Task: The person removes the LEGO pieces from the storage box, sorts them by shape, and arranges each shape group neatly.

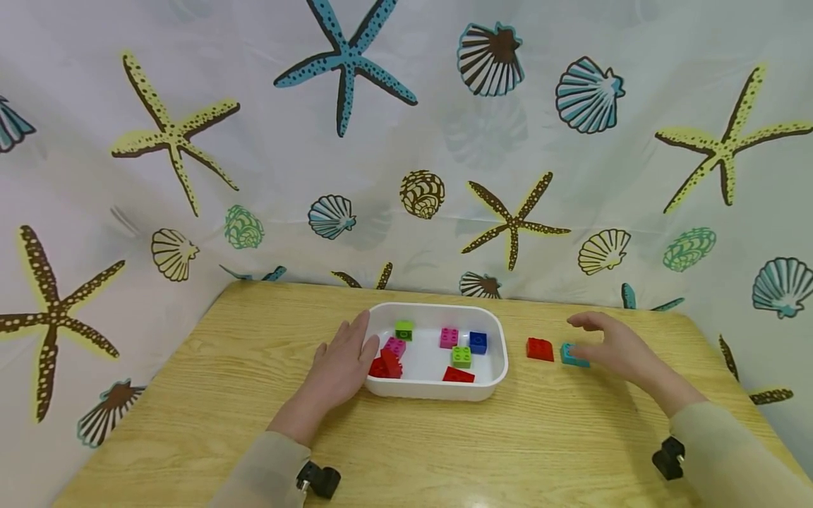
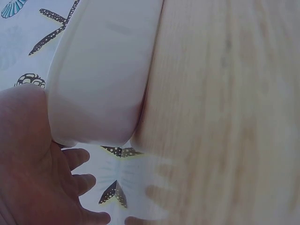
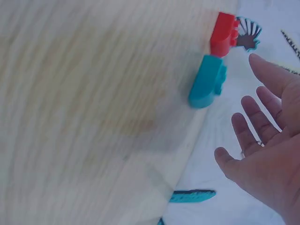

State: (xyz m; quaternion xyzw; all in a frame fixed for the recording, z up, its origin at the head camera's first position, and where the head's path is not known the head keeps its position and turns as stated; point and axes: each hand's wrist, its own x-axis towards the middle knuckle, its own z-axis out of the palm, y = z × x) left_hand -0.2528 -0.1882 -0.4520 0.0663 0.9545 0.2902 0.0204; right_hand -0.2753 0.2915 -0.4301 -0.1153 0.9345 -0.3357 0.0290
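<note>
Right hand (image 1: pixel 611 347), grip spread, partly hiding turquoise brick (image 1: pixel 574 362), left hand (image 1: pixel 341 361), grip loosely spread, masking white tray's left rim (image 1: pixel 373 319)

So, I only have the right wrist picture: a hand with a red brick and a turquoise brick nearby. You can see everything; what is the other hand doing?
Observer: In the head view, the left hand is at the left end of a white tray, touching it.
Visitor: A tray! Are there more bricks than my two?
Observer: Yes, it holds several, including a dark blue brick toward its right end.
Visitor: And which of mine is closer to that tray?
Observer: The red brick; the turquoise brick lies farther to the right, outside the tray too.
</note>
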